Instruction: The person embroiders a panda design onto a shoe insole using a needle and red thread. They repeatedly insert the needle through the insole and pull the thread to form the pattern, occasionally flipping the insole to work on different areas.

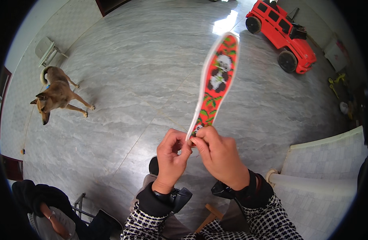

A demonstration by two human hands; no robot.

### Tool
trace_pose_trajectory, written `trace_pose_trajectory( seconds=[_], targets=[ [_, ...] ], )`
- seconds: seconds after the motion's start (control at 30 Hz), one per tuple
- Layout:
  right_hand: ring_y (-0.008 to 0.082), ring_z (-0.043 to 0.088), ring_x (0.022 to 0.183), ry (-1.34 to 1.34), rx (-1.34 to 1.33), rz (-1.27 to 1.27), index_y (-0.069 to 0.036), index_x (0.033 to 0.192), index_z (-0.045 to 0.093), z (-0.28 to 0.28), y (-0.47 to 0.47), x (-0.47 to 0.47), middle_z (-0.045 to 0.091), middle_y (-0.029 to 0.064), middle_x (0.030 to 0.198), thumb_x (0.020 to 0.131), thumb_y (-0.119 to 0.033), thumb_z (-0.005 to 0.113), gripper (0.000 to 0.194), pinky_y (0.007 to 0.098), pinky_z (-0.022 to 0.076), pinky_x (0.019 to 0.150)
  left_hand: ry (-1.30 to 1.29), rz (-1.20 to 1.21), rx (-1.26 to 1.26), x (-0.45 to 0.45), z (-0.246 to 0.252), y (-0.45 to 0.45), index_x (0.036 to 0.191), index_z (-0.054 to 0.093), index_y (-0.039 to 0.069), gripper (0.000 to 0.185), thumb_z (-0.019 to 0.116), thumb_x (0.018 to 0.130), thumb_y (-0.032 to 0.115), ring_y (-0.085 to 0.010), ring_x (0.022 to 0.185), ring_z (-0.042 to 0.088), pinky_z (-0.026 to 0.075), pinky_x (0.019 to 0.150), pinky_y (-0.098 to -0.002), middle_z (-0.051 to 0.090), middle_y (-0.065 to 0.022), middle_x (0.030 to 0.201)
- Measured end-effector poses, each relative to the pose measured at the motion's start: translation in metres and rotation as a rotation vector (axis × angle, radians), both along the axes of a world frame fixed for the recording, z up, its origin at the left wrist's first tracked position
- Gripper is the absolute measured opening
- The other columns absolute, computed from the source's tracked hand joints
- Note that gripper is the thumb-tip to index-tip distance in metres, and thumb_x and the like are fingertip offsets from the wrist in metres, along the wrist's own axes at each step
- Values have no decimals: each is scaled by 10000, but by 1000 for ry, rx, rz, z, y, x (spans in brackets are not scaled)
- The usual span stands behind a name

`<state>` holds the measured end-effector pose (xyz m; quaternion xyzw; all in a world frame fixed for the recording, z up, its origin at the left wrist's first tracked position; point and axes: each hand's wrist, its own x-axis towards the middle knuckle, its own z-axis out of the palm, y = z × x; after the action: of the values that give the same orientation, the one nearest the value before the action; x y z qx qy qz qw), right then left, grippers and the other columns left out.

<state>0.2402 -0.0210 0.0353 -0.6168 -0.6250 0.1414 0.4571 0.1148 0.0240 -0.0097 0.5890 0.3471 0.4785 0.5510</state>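
Note:
An embroidered shoe insole (pixel 212 90), red with pandas, green leaves and a white edge, stands up from both hands, its wide end pointing away from me. My left hand (pixel 173 153) pinches the near end at its left edge between thumb and fingers. From the right, my right hand (pixel 221 154) grips the same end, its thumb tip close to the left thumb. The fingers cover the near end of the insole. A thin thread seems to hang below the right thumb; whether a needle is there cannot be seen.
A brown dog (pixel 59 93) stands on the grey tiled floor (pixel 127 75) at left, near a pale chair (pixel 47 51). A red toy car (pixel 280 36) is at upper right. Another person (pixel 52 210) sits at lower left. A tiled structure (pixel 325 162) with a pipe is at right.

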Motion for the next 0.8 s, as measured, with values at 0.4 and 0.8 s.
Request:
trace_pose_trajectory(
  seconds=[0.4, 0.8],
  targets=[
    [187, 625, 819, 1492, -337, 342, -5, 1083, 551, -38, 14, 12, 620, 96, 983, 854, -160, 605, 281, 310, 526, 633, -494, -243, -529, -10, 12, 5, 906, 578, -45, 84, 576, 824, -29, -105, 593, 516, 423, 511, -212, 551, -57, 811],
    [152, 621, 780, 2059, -178, 101, 8, 960, 526, -45, 24, 59, 608, 124, 988, 904, -107, 523, 129, 200, 506, 555, -673, -307, -586, -22, 14, 10, 965, 534, -51, 170, 575, 833, 49, -185, 833, 634, 528, 755, -311, 630, -136, 971]
  ],
)
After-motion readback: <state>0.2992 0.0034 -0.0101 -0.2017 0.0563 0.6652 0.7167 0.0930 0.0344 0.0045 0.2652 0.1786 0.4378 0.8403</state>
